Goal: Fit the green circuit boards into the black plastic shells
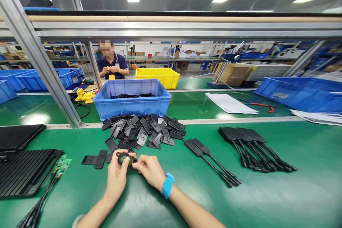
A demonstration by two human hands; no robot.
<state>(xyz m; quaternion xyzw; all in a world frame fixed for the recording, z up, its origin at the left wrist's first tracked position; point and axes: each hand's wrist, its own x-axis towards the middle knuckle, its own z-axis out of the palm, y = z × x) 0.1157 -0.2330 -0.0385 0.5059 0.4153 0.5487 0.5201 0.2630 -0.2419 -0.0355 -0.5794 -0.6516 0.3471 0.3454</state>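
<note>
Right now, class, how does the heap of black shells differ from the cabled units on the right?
The heap of black shells lies jumbled; the cabled units lie side by side. Shells carry no cables; units trail them. Both are black, on the green table.

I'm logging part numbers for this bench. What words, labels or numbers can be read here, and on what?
Nothing can be read.
The white label on the blue bin at right: too blurred.
The badge on the person opposite: too small.
Pale patches on the black covers in the pile: blurred, maybe not print.
The small black part in the left hand and right hand: no legible marking.
</note>
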